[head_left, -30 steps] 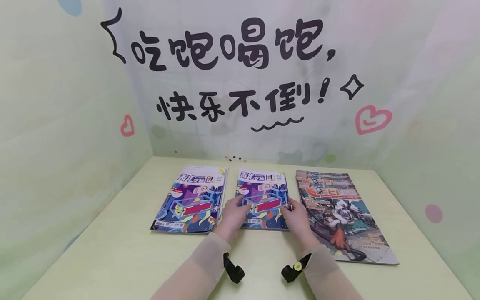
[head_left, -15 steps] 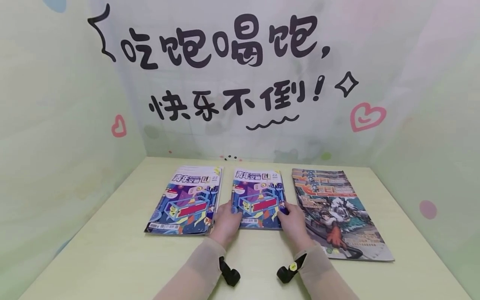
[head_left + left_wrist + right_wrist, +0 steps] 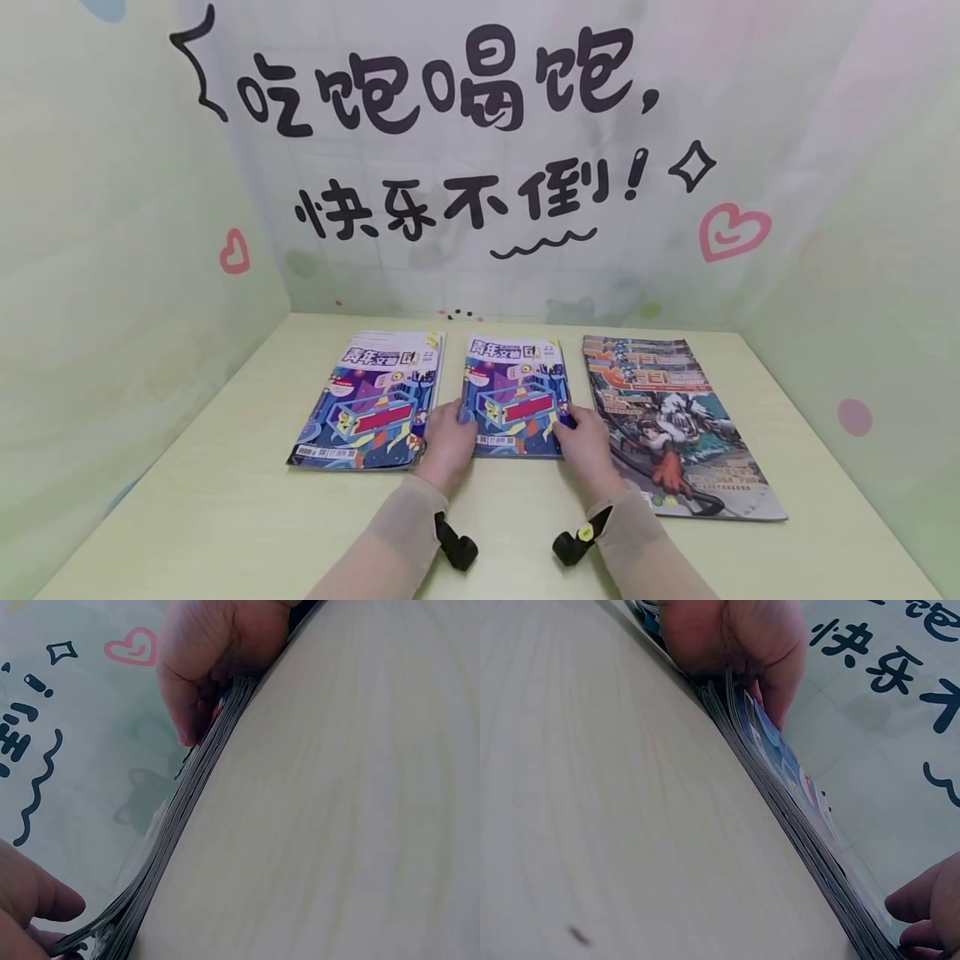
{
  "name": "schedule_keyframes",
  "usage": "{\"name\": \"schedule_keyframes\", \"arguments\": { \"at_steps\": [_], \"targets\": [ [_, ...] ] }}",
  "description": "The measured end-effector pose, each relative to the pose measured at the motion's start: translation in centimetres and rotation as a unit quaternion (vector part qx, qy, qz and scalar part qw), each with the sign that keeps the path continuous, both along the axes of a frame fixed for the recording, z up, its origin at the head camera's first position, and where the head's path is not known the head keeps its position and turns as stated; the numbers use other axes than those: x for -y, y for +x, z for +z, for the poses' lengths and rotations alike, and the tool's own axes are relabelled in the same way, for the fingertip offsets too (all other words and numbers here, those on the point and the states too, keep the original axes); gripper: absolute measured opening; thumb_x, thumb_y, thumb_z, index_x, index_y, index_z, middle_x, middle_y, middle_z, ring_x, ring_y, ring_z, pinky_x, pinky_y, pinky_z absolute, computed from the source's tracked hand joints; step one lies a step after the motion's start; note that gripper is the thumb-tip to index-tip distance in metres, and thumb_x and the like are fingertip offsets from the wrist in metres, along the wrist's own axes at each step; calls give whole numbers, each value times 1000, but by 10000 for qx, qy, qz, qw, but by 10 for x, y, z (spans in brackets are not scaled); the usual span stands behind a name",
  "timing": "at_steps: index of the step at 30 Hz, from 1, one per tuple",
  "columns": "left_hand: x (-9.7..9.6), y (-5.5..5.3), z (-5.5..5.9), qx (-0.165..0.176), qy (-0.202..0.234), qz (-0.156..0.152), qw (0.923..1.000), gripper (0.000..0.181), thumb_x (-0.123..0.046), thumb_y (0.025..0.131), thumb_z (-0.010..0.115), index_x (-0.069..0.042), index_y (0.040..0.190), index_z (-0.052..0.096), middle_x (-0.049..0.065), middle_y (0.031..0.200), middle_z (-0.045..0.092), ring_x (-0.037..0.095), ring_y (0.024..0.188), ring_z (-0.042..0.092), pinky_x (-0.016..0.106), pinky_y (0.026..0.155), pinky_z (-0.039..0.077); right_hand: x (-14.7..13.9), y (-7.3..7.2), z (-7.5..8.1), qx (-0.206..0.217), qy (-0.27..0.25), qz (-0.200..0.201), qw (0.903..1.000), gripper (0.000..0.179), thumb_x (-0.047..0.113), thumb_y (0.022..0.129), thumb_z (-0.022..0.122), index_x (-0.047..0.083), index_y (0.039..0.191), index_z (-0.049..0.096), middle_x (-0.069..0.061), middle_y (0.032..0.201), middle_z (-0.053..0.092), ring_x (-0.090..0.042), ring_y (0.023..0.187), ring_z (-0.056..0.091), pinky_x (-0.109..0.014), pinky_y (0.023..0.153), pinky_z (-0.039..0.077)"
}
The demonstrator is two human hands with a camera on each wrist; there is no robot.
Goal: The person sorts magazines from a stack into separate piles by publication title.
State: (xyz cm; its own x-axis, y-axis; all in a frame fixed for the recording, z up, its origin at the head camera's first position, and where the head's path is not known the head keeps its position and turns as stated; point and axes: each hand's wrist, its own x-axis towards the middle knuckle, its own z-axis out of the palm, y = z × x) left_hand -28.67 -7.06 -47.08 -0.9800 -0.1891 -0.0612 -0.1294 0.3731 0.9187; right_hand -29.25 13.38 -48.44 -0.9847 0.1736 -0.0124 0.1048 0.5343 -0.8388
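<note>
In the middle of the table lies a small stack of purple and blue magazines (image 3: 517, 392) with a white title band. My left hand (image 3: 448, 442) grips its left edge, thumb on the cover. On the right edge, my right hand (image 3: 588, 442) holds it likewise. The left wrist view shows the layered edges of the stack (image 3: 196, 776); near the left fingers (image 3: 56, 896) the upper layers bend up from those below. In the right wrist view the left hand (image 3: 735, 634) pinches upper layers, and the right fingers (image 3: 915, 896) are at the near corner. Fingertips underneath are hidden.
Left of the hands lies another stack of the same purple magazines (image 3: 367, 408). To the right, larger magazines (image 3: 682, 442) lie fanned at their top edges. Printed cloth walls (image 3: 420, 275) enclose the pale wooden table (image 3: 247, 525) at back and sides.
Both hands have slid slightly down the sides of the middle stack, towards the front edge, and their thumbs cover less of the cover. The head view has shifted a little; the magazines appear still.
</note>
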Motion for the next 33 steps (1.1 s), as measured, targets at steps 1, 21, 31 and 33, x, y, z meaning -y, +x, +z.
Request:
{"name": "schedule_keyframes", "arguments": {
  "at_steps": [1,21,31,33],
  "targets": [
    [0,-1,0,-27,15,-1,10000,56,-7,90,53,2,143,39,20,148,29,41,137,19,56,112,18,0,0,0,32,-11,8,10000,54,18,94,57,-6,140,43,-28,139,40,-43,130,34,-55,108,31],
    [1,-2,4,64,503,-225,9985,53,-12,97,47,-3,148,35,15,149,39,34,139,30,49,112,27,1,3,1,5,-3,39,10000,54,18,94,56,-6,141,42,-28,140,40,-44,130,34,-55,108,31],
    [-3,-2,4,43,836,-349,9959,55,-6,95,45,-5,149,32,19,143,45,34,127,45,48,103,41,1,3,2,25,23,72,10000,55,18,94,56,-6,141,41,-27,140,39,-44,131,33,-55,108,31],
    [-3,-2,3,116,1064,-346,9937,57,-4,94,45,-4,149,30,22,141,45,33,120,51,43,94,49,1,3,2,18,25,62,10000,56,18,94,56,-6,141,41,-27,140,39,-44,131,33,-55,108,30]
  ]
}}
